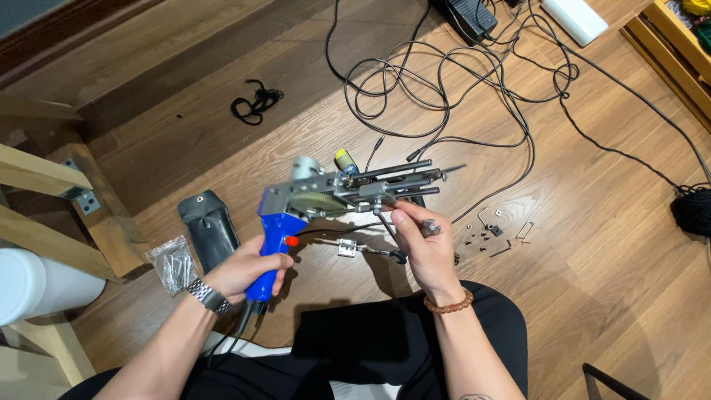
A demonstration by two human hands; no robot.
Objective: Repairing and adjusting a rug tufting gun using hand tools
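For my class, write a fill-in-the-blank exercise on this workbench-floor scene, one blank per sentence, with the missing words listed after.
1. The left hand grips the tufting gun by its ____ handle.
2. The right hand touches the gun's metal front, with a beaded ____ on its wrist.
3. The black pouch lies on the ____ floor.
4. Beside the pouch lies a clear ____ of screws.

Missing words: blue; bracelet; wooden; bag

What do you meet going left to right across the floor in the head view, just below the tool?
White cylinder → clear plastic bag of screws → black leather pouch → small loose metal parts → black yarn ball.
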